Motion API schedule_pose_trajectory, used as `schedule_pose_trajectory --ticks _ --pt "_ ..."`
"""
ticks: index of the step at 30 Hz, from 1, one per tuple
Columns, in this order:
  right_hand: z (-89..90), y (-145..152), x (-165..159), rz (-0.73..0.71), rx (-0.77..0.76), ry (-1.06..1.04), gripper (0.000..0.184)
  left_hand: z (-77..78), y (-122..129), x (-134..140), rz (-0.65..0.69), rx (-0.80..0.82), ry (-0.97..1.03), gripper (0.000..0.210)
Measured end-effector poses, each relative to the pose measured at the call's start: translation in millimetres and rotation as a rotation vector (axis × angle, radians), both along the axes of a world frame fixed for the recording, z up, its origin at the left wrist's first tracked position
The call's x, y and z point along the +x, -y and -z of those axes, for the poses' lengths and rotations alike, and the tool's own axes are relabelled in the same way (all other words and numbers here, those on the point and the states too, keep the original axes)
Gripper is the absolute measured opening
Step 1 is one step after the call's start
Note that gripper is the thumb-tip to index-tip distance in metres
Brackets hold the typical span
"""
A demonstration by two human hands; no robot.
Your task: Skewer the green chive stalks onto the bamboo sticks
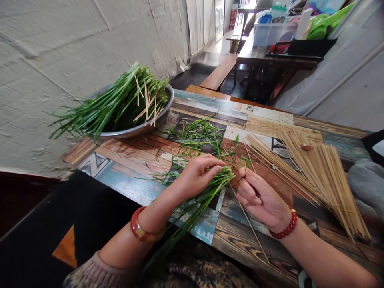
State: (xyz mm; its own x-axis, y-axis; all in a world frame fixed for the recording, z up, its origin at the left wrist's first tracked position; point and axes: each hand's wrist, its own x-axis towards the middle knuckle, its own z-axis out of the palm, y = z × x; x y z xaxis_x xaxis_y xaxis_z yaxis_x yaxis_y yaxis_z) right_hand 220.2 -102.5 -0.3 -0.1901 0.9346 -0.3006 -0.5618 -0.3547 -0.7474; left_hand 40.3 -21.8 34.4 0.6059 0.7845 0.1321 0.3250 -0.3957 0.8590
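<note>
My left hand (196,175) grips a bunch of green chives (207,196) whose cut ends point right and whose leaves trail down toward my lap. My right hand (259,198) pinches a thin bamboo skewer (250,226) that runs down toward the table's near edge, its upper tip at the cut ends of the bunch. Both hands hover just above the patterned wooden table (135,158).
A metal bowl (144,128) at the back left holds skewered chives. Loose chive scraps (201,138) lie mid-table. A large fan of bamboo skewers (315,172) covers the right side. A white wall stands left; benches and another table sit behind.
</note>
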Motion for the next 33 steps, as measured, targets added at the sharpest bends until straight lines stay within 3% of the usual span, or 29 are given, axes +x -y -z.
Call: schedule_pose_trajectory --ticks 4,6,10,15,22,25,29,31,33 --pt "-3.6 -1 4 0.039 0.021 -0.052 0.016 1.0 14 16 0.235 -0.326 0.027 0.021" --pt "-3.8 -3 8 0.060 0.031 -0.033 0.015 4.3 15 11 0.268 -0.456 0.022 0.026" --pt "-1.7 -8 14 0.111 0.036 -0.024 0.013 11.6 14 -8 0.102 -0.577 0.015 0.028" --pt "1.4 -7 13 0.110 -0.010 -0.175 0.010 11.8 17 -23 -0.068 -0.583 0.026 0.024" --pt "0.3 -2 6 0.099 -0.018 -0.231 0.012 22.0 14 -23 -0.423 -0.503 0.336 0.022" --pt "0.8 -1 8 0.133 -0.014 -0.225 0.012 25.2 2 -37 -0.480 -0.388 0.297 0.025" --pt "5.9 2 9 0.088 -0.032 -0.157 0.014 18.9 -17 -64 -0.422 0.123 -0.248 0.035" --pt "8.2 4 7 0.052 -0.038 -0.122 0.015 13.9 -22 -73 -0.462 0.392 -0.513 0.030" --pt "9.1 6 4 0.033 -0.022 -0.090 0.017 10.1 -23 -73 -0.516 0.535 -0.645 0.018"
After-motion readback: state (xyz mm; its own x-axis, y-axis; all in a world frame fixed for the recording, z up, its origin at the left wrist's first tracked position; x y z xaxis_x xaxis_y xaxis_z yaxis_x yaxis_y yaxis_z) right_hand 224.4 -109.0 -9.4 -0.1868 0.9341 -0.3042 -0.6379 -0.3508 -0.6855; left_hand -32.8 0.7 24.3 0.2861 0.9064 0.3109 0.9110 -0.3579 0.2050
